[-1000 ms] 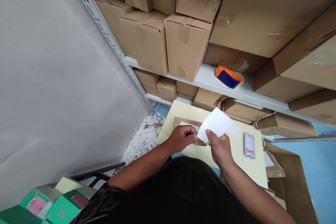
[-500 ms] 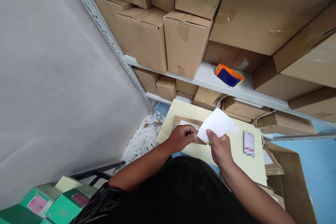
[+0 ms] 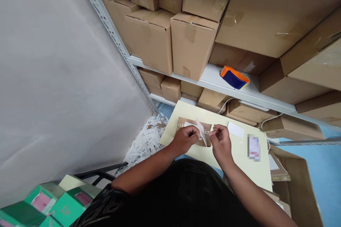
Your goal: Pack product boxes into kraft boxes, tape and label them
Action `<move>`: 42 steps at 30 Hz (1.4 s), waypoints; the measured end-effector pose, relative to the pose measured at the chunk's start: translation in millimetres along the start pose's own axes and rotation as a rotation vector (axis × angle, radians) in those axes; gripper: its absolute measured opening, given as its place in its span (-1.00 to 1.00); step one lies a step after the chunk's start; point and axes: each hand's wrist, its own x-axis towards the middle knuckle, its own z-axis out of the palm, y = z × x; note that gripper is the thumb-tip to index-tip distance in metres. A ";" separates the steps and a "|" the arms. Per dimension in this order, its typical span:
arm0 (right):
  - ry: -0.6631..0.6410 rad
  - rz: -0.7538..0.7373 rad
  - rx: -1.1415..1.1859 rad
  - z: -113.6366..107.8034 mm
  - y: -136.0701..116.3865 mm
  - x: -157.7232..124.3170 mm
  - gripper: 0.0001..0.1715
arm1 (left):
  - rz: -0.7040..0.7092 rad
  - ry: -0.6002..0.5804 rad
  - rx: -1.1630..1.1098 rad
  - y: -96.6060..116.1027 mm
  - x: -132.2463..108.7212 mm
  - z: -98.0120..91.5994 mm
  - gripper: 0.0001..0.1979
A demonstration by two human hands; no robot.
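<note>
Over the pale yellow table (image 3: 239, 159), my left hand (image 3: 187, 138) pinches a thin white paper (image 3: 201, 133), which stands nearly edge-on to the camera. To its right, my right hand (image 3: 221, 142) has thumb and fingertips pressed together beside the paper; whatever is between them is too small to make out. Under the hands lies a brown cardboard package (image 3: 183, 120) with clear plastic and a white label, partly covered by my left hand. Another white paper (image 3: 236, 129) lies flat on the table beyond my right hand.
Cardboard boxes (image 3: 193, 49) fill the shelves ahead, with an orange and blue item (image 3: 234, 78) among them. A blurred card (image 3: 254, 148) lies at the table's right. White paper strips (image 3: 145, 142) cover the floor left; an open carton (image 3: 301, 184) stands right, green boxes (image 3: 64, 207) lower left.
The white paper has passed from my right hand to my left hand and turned edge-on. My right hand has lifted its thumb off it and changed its grip. The view has shifted slightly.
</note>
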 end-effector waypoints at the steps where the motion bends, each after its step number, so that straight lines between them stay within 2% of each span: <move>1: -0.102 -0.044 -0.020 0.3 -2.5 -2.1 -0.64 | 0.003 0.007 0.012 -1.5 -0.3 -0.8 -0.85; 3: -0.278 -0.054 -0.029 4.0 -7.8 -6.7 -0.75 | 0.009 0.018 0.030 -3.8 -1.7 -2.4 -0.84; 4: -0.309 -0.039 -0.031 7.3 -9.8 -8.8 -0.77 | 0.011 0.023 0.038 -4.6 -2.8 -3.1 -0.83; 9: -0.233 -0.037 -0.105 26.0 -5.5 -10.0 -0.77 | 0.012 0.059 0.082 -10.2 -11.8 -10.1 -0.84; 12: -0.132 0.018 -0.067 32.2 3.7 0.0 -0.76 | -0.010 0.122 0.098 -22.2 -21.6 -28.0 -0.89; 15: -0.030 0.143 0.034 35.7 10.9 13.8 -0.76 | -0.067 0.203 0.140 -44.9 -37.4 -65.1 -0.89; 18: 0.008 0.230 0.117 39.5 14.5 21.4 -0.74 | -0.140 0.282 0.229 -73.7 -60.0 -116.4 -0.88; 22: 0.008 0.250 0.168 45.1 16.0 17.2 -0.71 | -0.313 0.361 0.385 -108.0 -90.5 -183.2 -0.87; 25: 0.030 0.208 0.156 47.5 15.8 10.6 -0.72 | -0.397 0.392 0.529 -125.9 -103.4 -222.0 -0.83; 29: 0.108 0.167 0.154 48.7 15.4 3.5 -0.70 | -0.441 0.380 0.730 -141.9 -102.6 -262.4 -0.77; 34: 0.177 0.159 0.219 50.1 19.5 -6.2 -0.62 | -0.591 0.342 1.077 -157.1 -85.1 -304.7 -0.70; 38: 0.200 0.172 0.233 47.1 31.0 -13.3 -0.61 | -0.651 0.324 1.199 -163.5 -65.2 -322.8 -0.70; 40: 0.211 0.182 0.227 42.9 39.5 -15.1 -0.60 | -0.608 0.322 1.228 -160.6 -52.6 -316.9 -0.72; 42: 0.221 0.192 0.215 37.8 48.7 -15.8 -0.60 | -0.510 0.315 1.158 -152.3 -39.7 -296.3 -0.75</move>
